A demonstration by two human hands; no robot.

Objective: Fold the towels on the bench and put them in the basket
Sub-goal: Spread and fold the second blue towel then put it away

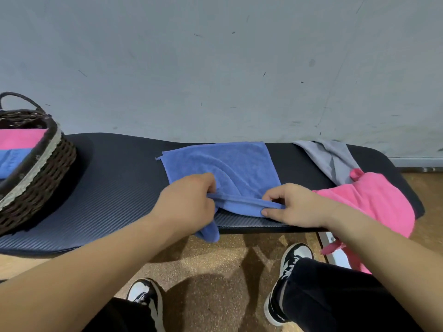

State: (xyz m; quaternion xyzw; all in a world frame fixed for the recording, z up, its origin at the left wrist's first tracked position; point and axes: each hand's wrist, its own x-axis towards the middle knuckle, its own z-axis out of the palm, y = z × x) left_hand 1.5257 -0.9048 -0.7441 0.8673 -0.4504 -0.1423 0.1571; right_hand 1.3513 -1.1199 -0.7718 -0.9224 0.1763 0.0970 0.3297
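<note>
A blue towel [223, 164] lies spread on the middle of the black padded bench [115, 188], its near edge bunched and one corner hanging over the front. My left hand [189, 202] grips the towel's near edge at its left end. My right hand [294, 207] pinches the same edge at its right end. A pink towel [374, 200] lies crumpled at the bench's right end, partly hanging off. A grey towel [333, 156] lies behind it. The dark wicker basket [40, 173] stands at the bench's left end and holds a folded pink towel [21, 138] and a folded blue one [12, 161].
A grey wall [215, 68] runs right behind the bench. Below the bench's front edge is a brown floor [215, 259] with my two black-and-white shoes. Bare bench padding stretches between the basket and the blue towel.
</note>
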